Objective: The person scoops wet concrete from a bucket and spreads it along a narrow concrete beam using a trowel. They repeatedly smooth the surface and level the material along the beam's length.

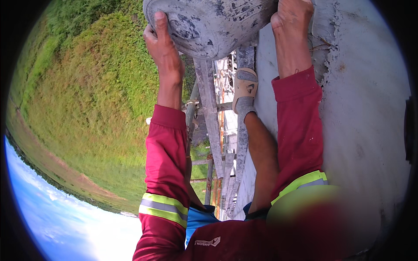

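A grey bucket [217, 26], smeared with dark and pale cement, fills the top of the view, and its upper part is cut off. On its left side my left hand [164, 52] grips the edge, with the thumb pressed on the outer surface and the fingers behind. At its right side my right hand [292, 19] is closed against the bucket, and its fingers are partly out of the frame. What the bucket holds is hidden. Both forearms, in red sleeves with reflective bands, reach up to it.
Below the bucket run narrow scaffold planks [209, 104] and metal poles [190, 111], with a drop between them. My sandalled foot [245, 87] stands beside a pale plastered wall [357, 108] on the right. A grassy slope [87, 108] lies far down at left.
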Motion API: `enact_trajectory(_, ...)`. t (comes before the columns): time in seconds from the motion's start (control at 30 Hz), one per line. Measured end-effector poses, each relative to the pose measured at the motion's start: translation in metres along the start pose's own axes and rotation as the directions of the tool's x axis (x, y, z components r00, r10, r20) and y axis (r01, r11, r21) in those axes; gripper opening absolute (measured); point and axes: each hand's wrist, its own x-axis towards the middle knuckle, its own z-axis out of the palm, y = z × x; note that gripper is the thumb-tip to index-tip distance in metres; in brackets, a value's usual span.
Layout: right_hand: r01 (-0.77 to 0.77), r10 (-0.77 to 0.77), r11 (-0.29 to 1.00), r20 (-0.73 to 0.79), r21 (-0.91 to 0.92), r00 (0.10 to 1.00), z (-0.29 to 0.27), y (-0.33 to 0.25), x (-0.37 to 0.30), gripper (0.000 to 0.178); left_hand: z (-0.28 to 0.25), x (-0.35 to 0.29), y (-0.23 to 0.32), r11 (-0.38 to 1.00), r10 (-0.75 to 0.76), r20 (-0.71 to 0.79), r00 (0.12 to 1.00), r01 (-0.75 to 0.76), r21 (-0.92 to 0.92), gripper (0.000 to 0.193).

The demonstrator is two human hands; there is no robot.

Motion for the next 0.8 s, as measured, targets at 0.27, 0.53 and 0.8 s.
enact_trajectory(0.27, 0.084, -0.102, 0.951, -0.048, -0.297, 0.994, 0.021, 0.068, 0.044, 0.023, 0.002, 0.054, -0.03, 0.96, -0.22, 0.218, 0.951, 0.251, -0.127, 0.087)
enact_trajectory(0.53, 0.105, -0.106, 0.969, 0.009, -0.225, 0.994, 0.042, 0.047, 0.023, 0.019, 0.002, 0.035, -0.016, 0.937, -0.226, 0.176, 0.958, 0.263, -0.229, 0.072)
enact_trajectory(0.8, 0.081, -0.065, 0.988, 0.12, -0.135, 0.991, 0.044, -0.035, 0.01, 0.013, 0.008, -0.01, 0.029, 0.961, 0.019, 0.086, 0.996, 0.005, -0.276, 0.074)
